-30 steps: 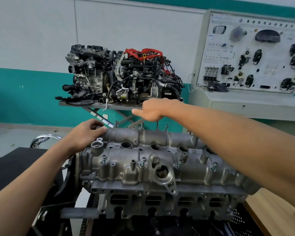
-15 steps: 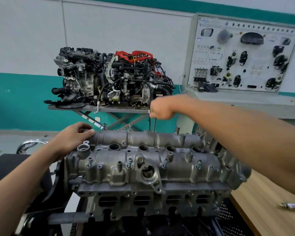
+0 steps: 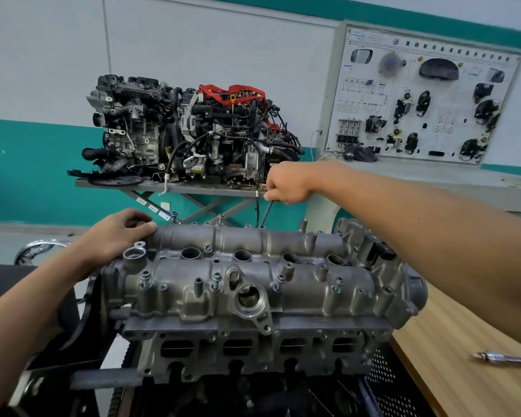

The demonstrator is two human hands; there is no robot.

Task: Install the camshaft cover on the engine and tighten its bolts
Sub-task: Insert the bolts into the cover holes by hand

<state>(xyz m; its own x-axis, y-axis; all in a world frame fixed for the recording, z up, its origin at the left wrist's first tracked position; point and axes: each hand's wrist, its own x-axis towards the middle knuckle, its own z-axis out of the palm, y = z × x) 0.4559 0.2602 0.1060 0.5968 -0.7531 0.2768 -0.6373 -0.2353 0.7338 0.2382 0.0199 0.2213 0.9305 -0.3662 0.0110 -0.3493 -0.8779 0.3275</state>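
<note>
The grey cast camshaft cover (image 3: 253, 275) lies on top of the engine (image 3: 253, 350) in front of me. Several bolts stand proud along its near edge, such as one bolt (image 3: 145, 279), and more along the far edge, like the bolt (image 3: 220, 218). My left hand (image 3: 118, 233) rests flat on the cover's far left end, holding nothing. My right hand (image 3: 286, 183) reaches over the far edge, fingers closed on a thin dark tool shaft (image 3: 265, 213) that slants down to a bolt hole at the cover's far side.
A second engine (image 3: 190, 130) sits on a scissor-lift table (image 3: 169, 185) behind. A training panel (image 3: 421, 100) stands at the right on a grey console. A metal ratchet handle (image 3: 506, 359) lies on the wooden bench (image 3: 463, 371) at right. A chrome chair frame (image 3: 39, 248) is at far left.
My right hand has moved right along the cover's far edge and now grips the thin tool over a further bolt hole. The left hand stays on the cover's left end. The view shifted.
</note>
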